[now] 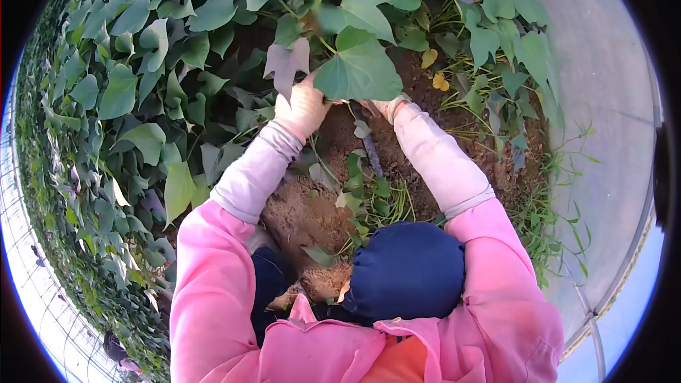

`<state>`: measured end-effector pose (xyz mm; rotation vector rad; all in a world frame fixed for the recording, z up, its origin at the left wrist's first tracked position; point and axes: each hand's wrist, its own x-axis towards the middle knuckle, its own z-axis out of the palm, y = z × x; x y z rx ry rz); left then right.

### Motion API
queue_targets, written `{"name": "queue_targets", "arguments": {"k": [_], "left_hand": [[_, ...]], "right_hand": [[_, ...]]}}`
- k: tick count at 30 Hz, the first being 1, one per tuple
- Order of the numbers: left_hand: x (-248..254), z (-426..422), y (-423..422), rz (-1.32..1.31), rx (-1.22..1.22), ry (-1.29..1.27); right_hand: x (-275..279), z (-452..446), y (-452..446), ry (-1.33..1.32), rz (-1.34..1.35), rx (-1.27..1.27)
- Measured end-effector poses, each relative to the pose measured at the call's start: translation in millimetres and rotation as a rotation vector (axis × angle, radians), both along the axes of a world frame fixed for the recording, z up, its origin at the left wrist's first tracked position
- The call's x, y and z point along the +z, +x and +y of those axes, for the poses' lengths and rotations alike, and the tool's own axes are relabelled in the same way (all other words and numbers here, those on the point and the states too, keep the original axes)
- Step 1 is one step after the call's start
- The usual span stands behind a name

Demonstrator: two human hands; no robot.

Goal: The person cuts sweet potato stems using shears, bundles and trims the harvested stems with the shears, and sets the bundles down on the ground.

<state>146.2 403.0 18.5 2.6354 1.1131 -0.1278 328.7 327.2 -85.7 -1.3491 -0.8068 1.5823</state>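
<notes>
My left hand point(305, 105), in a pale glove, reaches in among the leafy vines with its fingers curled closed. Leaves cover the fingertips, so what they grip does not show. Close to its right is my right hand point(390, 108), low against the soil; a broad green leaf point(359, 69) hides most of its fingers. A greyish lobed leaf point(286, 65) hangs just above my left hand. Between my forearms, a dark narrow strip point(372, 153) like a drip hose runs along the brown soil, with loose green stems point(386, 202) below it.
Dense vines point(113, 92) fill the left side and the top. Grass point(567, 191) and a pale plastic sheet wall point(603, 85) border the right. My bent knee point(408, 269) in dark blue is close below the hands. Bare soil point(305, 216) shows near my foot.
</notes>
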Motion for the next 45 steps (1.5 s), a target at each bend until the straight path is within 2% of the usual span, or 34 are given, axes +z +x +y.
{"name": "queue_targets", "arguments": {"k": [1, 3, 4, 6, 7, 9, 10, 13, 15, 17, 20, 21, 23, 26, 27, 30, 33, 36, 40, 45], "left_hand": [[-49.9, 9.4, -2.8, 0.012, -0.205, 0.335], [-85.0, 20.1, 9.7, -0.927, 0.137, -0.497], [-72.8, 26.2, 9.2, -0.577, 0.115, -0.262], [-38.7, 41.7, 15.7, -0.131, 0.104, -0.167], [-15.8, 52.8, 22.4, -0.035, 0.123, -0.300], [-29.9, 74.2, 19.6, 0.047, 0.193, -0.346], [-46.3, 86.7, 11.2, -0.043, 0.168, -0.323], [-54.4, 94.7, 0.7, -0.250, 0.150, -0.171], [-73.6, 105.2, -6.8, -0.346, 0.159, -0.195], [-65.9, 106.1, -4.1, -0.393, 0.167, -0.217], [-72.0, 107.9, -5.0, -0.379, 0.164, -0.225], [-92.9, 113.1, -10.8, -0.344, 0.149, -0.210], [-52.7, 96.8, 0.9, -0.301, 0.337, -0.505], [-62.1, 94.3, 1.9, -0.429, 0.325, -0.450], [-63.3, 92.9, 1.3, -0.383, 0.389, -0.541], [-72.6, 88.8, 1.4, -0.454, 0.399, -0.538], [-45.5, 73.4, 11.3, -0.381, 0.321, -0.465], [-42.2, 61.7, 12.1, -0.354, 0.251, -0.293], [-44.2, 59.1, 9.6, -0.322, 0.193, -0.349], [-45.7, 53.6, 10.5, -0.358, 0.254, -0.373]], "right_hand": [[66.4, -0.3, 2.5, -0.398, 0.136, -0.021], [48.9, -3.7, 4.4, -0.371, -0.018, 0.022], [83.3, -11.6, 10.0, -0.386, -0.117, 0.066], [89.8, -21.3, 18.9, -0.409, -0.097, 0.049], [91.6, -24.1, 21.1, -0.415, -0.089, 0.049], [88.4, -27.7, 23.8, -0.373, -0.054, 0.064], [84.0, -27.2, 25.0, -0.354, -0.033, 0.066], [72.9, -20.1, 24.0, -0.313, 0.025, 0.090], [69.0, -14.9, 23.6, -0.310, 0.051, 0.110], [59.8, -11.9, 23.5, -0.292, 0.109, 0.085], [50.1, -12.5, 23.5, -0.271, 0.142, 0.072], [48.6, -12.8, 24.0, -0.264, 0.142, 0.070], [49.8, -12.3, 26.9, -0.266, 0.143, 0.084], [50.0, -13.0, 27.4, -0.279, 0.147, 0.081], [49.3, -12.7, 27.3, -0.284, 0.147, 0.079], [36.0, -13.2, 24.7, -0.298, 0.184, 0.056], [38.6, -11.3, 19.9, -0.270, 0.215, 0.025], [34.3, -11.8, 16.8, -0.259, 0.263, 0.003], [38.2, -11.0, 11.2, -0.241, 0.118, -0.002], [55.8, -3.3, 3.8, -0.222, -0.056, -0.028]]}}
